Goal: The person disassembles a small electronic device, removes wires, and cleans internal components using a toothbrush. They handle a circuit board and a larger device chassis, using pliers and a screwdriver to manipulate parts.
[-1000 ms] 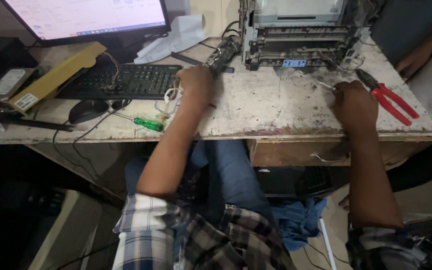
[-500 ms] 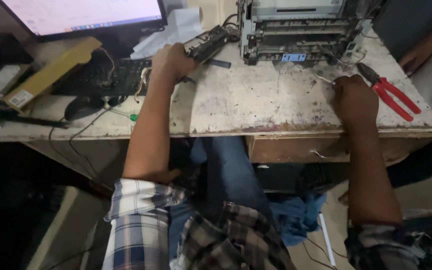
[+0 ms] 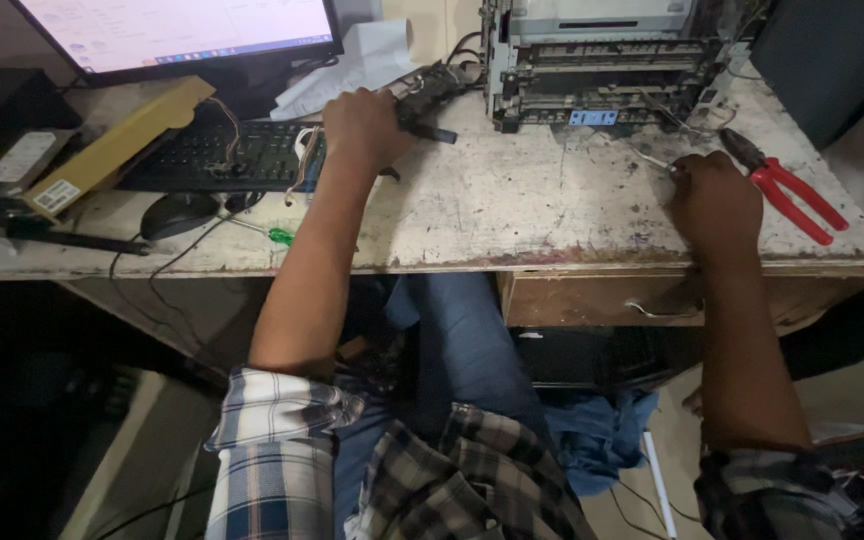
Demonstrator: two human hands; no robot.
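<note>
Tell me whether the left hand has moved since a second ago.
Yes. The left hand went up and left, from the desk's front edge toward the keyboard.

We count two hands on the desk: one left hand (image 3: 362, 125) and one right hand (image 3: 714, 195). We record one opened printer (image 3: 602, 65), one monitor (image 3: 187, 35), one keyboard (image 3: 222, 155), one mouse (image 3: 177, 213), one pair of red-handled pliers (image 3: 787, 185), one green-handled screwdriver (image 3: 277, 236) and one yellow box (image 3: 117, 145).
</note>
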